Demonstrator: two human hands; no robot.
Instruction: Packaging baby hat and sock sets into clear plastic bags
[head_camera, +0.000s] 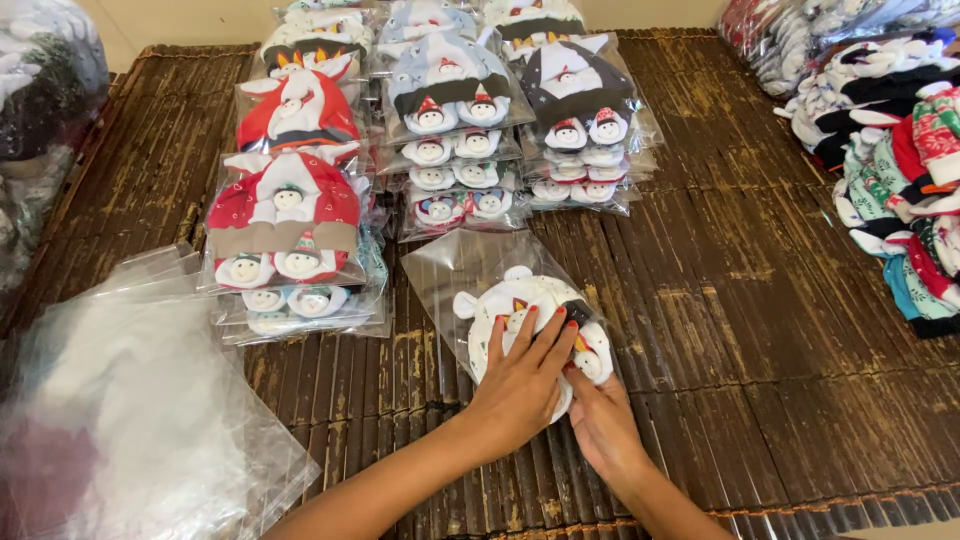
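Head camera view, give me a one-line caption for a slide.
Left hand and right hand press a white penguin hat in a clear bag on a bamboo mat.

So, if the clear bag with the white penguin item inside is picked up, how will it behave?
The clear bag is thin glossy film, so it probably feels slippery and could slide on the dark slat mat. The white penguin item looks like soft fabric, so likely floppy and light. Its empty upper part would probably droop. Both the left hand and the right hand press on it.

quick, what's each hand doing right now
left hand: open, flat on the white hat in its clear bag
right hand: on the bag's lower edge, grip cannot be told
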